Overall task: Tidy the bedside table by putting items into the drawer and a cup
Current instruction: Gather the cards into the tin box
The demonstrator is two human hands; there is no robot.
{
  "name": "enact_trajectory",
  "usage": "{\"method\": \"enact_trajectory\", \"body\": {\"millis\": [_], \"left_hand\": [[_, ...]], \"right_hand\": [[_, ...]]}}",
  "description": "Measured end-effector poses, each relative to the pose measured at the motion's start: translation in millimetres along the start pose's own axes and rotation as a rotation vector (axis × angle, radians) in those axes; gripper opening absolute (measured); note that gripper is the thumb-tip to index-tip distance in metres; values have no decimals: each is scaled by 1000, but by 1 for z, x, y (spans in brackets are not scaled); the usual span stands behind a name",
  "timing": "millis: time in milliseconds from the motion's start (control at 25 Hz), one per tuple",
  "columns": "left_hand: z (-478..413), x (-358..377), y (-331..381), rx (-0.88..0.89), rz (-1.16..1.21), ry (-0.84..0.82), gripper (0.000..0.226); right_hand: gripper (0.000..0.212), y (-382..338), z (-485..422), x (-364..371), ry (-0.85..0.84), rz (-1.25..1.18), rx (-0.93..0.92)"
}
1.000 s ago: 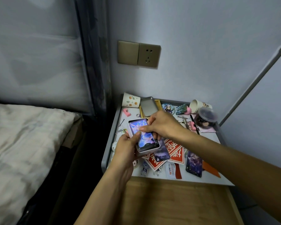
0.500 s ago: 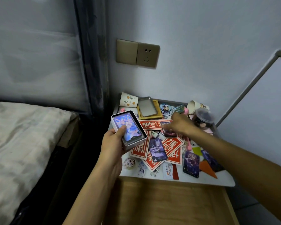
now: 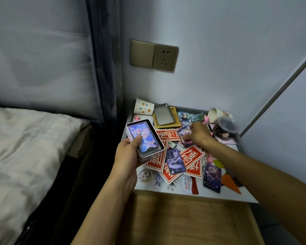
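- The left hand (image 3: 129, 152) grips a small white rectangular tin box (image 3: 145, 139) from below, thumb resting on the glossy illustrated card lying face up inside it; the box is held tilted, above the counter's left edge.
- The right hand (image 3: 199, 133) is closed in a pinch around a purple illustrated card (image 3: 184, 134), lifted slightly off the clutter near the middle of the counter.
- The white bedside counter (image 3: 224, 196) beneath both hands is crowded: red paper squares with white characters (image 3: 191, 154) overlap in the centre, with two more dark illustrated cards, one (image 3: 175, 161) lying on the red squares and one (image 3: 212, 177) nearer the right front.
- Toward the back lie a grey metal tin lid (image 3: 163, 114) resting on a yellow wooden frame (image 3: 177, 123), a white paper cup with orange dots (image 3: 143, 106) tipped on its side at the back left, and a second paper cup (image 3: 214, 114), also on its side, at the back right beside a clear lidded plastic tub (image 3: 225, 127).
- Below the counter's front edge, a pale wooden drawer (image 3: 184, 220) stands pulled open.
- A brass-coloured wall socket and switch plate (image 3: 154, 55) sits on the blue-grey wall above.
- To the left is a bed with a rumpled white sheet (image 3: 25, 147), behind a dark curtain (image 3: 106, 59).
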State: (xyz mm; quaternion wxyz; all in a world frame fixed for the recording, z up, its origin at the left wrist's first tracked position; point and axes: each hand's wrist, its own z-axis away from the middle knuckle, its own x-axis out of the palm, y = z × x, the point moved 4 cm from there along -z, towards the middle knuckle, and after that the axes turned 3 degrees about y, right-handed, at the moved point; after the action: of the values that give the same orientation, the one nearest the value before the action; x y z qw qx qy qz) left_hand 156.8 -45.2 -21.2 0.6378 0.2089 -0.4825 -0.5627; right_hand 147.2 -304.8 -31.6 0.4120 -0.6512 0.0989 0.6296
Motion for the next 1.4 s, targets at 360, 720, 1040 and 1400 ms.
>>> {"method": "enact_trajectory", "body": {"millis": [360, 720, 1040, 1400], "left_hand": [[2, 1, 0, -4, 0, 0, 28], [5, 2, -3, -6, -13, -9, 27], [7, 3, -3, -7, -23, -11, 26], [9, 8, -9, -24, -32, -33, 28]], "right_hand": [[51, 9, 78, 29, -235, -147, -1], [72, -6, 77, 50, -54, 133, -51], [29, -4, 66, 36, -16, 80, 10], [10, -25, 87, -53, -35, -417, -142]]}}
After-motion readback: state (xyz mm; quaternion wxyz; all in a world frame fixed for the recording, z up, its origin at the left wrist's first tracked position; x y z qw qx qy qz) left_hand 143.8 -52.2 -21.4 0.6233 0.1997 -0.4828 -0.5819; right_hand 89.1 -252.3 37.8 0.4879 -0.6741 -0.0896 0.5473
